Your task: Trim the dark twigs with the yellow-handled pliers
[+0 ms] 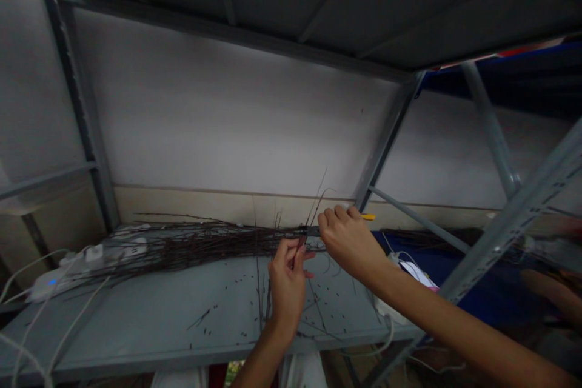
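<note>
Bundle of thin dark twigs [204, 245] lies flat on the grey steel shelf [182, 339], long axis left-right along the back wall [227, 121]. Loose tips fan left, gathered end points right. Left hand [287, 291]: fingers [284, 251] closed in a pinch on stems near the gathered end. Right hand [348, 242]: fingers [330, 218] partly curled at the gathered end; can't tell if they grip. Yellow tab [368, 216] just beyond right hand. Twig bits [236, 309] scattered across the shelf front. White power strip [91, 257] beside the tips at the left end.
</note>
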`<action>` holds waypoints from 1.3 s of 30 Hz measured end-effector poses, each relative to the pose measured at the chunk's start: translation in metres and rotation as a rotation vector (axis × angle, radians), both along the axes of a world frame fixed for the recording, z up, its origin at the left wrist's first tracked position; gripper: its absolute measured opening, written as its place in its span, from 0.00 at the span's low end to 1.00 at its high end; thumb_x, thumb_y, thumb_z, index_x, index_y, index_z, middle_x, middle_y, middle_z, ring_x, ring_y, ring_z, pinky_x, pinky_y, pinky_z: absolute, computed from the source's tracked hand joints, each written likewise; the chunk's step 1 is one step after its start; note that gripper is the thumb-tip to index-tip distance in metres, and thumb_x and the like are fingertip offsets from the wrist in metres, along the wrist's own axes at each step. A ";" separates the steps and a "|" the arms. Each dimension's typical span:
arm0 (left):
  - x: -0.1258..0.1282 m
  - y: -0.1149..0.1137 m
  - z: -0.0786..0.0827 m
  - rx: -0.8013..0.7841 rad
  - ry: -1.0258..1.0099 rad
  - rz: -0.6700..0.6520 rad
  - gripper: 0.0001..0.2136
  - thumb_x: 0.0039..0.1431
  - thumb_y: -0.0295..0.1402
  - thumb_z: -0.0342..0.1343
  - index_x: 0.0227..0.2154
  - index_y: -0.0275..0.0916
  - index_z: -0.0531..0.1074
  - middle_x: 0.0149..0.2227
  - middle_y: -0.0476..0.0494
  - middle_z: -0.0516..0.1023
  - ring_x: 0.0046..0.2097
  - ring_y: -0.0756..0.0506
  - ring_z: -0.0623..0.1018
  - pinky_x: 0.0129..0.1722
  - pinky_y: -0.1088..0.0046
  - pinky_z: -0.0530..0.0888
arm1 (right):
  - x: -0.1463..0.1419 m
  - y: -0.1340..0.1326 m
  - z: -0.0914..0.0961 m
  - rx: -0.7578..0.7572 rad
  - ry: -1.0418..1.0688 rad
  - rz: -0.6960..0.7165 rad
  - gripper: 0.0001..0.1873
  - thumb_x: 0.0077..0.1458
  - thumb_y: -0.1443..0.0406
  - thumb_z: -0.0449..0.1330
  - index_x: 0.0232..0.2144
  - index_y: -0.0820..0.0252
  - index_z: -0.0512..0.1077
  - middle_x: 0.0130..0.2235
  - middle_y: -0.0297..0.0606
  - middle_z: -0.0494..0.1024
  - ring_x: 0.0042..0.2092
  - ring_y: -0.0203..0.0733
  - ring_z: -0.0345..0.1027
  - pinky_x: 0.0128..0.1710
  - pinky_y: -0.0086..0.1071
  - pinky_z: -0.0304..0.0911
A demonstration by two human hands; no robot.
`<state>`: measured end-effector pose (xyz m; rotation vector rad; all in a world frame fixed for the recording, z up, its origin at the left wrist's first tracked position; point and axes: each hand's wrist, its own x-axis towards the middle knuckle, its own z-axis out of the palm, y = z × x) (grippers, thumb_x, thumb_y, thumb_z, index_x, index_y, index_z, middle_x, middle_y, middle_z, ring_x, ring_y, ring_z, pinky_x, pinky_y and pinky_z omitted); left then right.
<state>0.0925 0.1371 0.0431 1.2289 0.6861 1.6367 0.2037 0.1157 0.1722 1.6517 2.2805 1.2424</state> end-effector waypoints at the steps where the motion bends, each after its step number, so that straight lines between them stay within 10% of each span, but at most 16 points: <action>1: 0.000 0.000 0.000 0.004 -0.006 0.008 0.10 0.68 0.42 0.52 0.40 0.40 0.70 0.42 0.41 0.82 0.40 0.39 0.85 0.20 0.75 0.79 | 0.000 0.000 0.000 -0.006 -0.006 -0.004 0.08 0.60 0.74 0.53 0.36 0.65 0.72 0.36 0.50 0.76 0.40 0.57 0.70 0.40 0.45 0.58; 11: 0.002 0.003 -0.003 -0.084 -0.108 -0.040 0.16 0.61 0.47 0.58 0.37 0.38 0.70 0.39 0.38 0.83 0.38 0.36 0.85 0.18 0.72 0.79 | 0.018 0.007 -0.022 -0.177 0.322 -0.147 0.10 0.61 0.70 0.56 0.33 0.64 0.77 0.33 0.48 0.82 0.35 0.48 0.77 0.32 0.33 0.61; 17: -0.002 0.014 0.001 -0.092 -0.140 -0.156 0.18 0.58 0.48 0.62 0.36 0.37 0.69 0.39 0.34 0.84 0.33 0.37 0.85 0.17 0.73 0.77 | 0.024 -0.025 -0.049 -0.268 1.283 -0.029 0.26 0.61 0.46 0.56 0.23 0.58 0.77 0.24 0.37 0.80 0.29 0.43 0.74 0.28 0.30 0.62; 21: 0.001 0.008 0.001 -0.075 -0.106 -0.211 0.17 0.59 0.47 0.62 0.37 0.38 0.68 0.38 0.35 0.84 0.33 0.38 0.85 0.16 0.76 0.75 | 0.025 -0.030 -0.051 -0.162 1.542 0.114 0.23 0.56 0.45 0.60 0.31 0.57 0.79 0.32 0.38 0.82 0.36 0.47 0.76 0.36 0.33 0.67; 29: 0.007 -0.003 0.009 -0.081 -0.046 -0.181 0.16 0.58 0.46 0.63 0.35 0.38 0.68 0.41 0.36 0.83 0.36 0.38 0.85 0.19 0.71 0.79 | 0.048 -0.016 0.010 0.124 1.148 0.223 0.18 0.61 0.51 0.60 0.40 0.60 0.75 0.40 0.44 0.80 0.43 0.49 0.74 0.46 0.37 0.65; 39: 0.010 -0.007 0.017 -0.039 -0.038 -0.106 0.16 0.58 0.46 0.63 0.35 0.37 0.70 0.41 0.38 0.82 0.35 0.40 0.85 0.19 0.72 0.80 | 0.057 -0.022 0.004 -0.222 0.752 -0.052 0.19 0.56 0.50 0.64 0.36 0.62 0.75 0.35 0.45 0.81 0.38 0.50 0.76 0.35 0.34 0.61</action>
